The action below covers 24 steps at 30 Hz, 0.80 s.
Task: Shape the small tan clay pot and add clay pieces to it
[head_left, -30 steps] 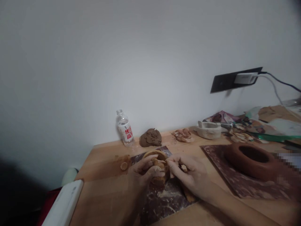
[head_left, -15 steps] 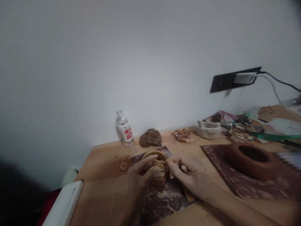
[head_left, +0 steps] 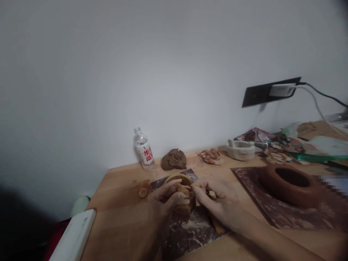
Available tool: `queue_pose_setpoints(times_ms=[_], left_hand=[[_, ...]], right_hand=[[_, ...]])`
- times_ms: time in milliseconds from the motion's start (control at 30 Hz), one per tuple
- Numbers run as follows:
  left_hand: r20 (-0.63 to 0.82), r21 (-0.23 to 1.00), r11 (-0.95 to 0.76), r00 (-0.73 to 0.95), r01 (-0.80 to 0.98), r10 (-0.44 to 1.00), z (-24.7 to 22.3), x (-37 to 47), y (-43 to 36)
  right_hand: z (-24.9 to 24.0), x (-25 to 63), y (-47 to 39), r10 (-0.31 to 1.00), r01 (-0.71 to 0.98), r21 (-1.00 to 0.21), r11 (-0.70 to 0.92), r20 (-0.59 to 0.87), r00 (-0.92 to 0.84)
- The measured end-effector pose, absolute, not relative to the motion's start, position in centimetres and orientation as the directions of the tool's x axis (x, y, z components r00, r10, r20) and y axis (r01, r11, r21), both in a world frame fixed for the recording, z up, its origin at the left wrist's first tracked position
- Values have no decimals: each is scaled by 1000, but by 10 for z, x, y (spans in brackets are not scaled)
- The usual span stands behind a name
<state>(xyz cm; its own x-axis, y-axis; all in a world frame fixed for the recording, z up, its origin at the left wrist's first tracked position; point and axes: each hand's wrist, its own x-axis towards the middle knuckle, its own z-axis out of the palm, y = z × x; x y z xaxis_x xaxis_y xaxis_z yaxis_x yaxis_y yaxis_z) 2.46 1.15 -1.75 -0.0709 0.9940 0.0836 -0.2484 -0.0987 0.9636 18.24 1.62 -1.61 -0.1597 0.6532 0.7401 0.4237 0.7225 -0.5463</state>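
Observation:
A small tan clay pot (head_left: pixel 182 209) stands on a dark, smeared board (head_left: pixel 190 232) in front of me. My left hand (head_left: pixel 166 197) wraps round its left side, thumb and fingers pressed on the clay near the rim. At the pot's right edge, my right hand (head_left: pixel 213 197) has its thumb and index finger pinched together; whatever lies between those fingertips is too small to make out. A pale piece (head_left: pixel 212 194) shows by the curled fingers of that hand.
A plastic bottle (head_left: pixel 145 152), a brown clay lump (head_left: pixel 174 159), crumpled scraps (head_left: pixel 211 156) and a pale bowl (head_left: pixel 241 151) line the wall. On the right, a large reddish clay ring (head_left: pixel 288 186) sits on another board (head_left: pixel 252 188). A white case (head_left: pixel 73 235) lies at the left edge.
Both hands stay at the pot almost unmoved. The right hand's fingertips have shifted very slightly at the rim.

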Motion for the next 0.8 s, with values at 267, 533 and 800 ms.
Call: queue_pose_setpoints(times_ms=[267,533,800], left_hand=[[67,973,-86,-95,-215,993,-12,24,10],[76,965,-96,-92,-245,993,-14,25,11],[59,967,-70,-52,-244,997,-13,24,11]], right_hand=[[-17,182,16,635,428,-531,732,759,-144],[-15,182,15,664,436,-551,711,730,-160],[-17,182,16,632,455,-514,727,760,-153]])
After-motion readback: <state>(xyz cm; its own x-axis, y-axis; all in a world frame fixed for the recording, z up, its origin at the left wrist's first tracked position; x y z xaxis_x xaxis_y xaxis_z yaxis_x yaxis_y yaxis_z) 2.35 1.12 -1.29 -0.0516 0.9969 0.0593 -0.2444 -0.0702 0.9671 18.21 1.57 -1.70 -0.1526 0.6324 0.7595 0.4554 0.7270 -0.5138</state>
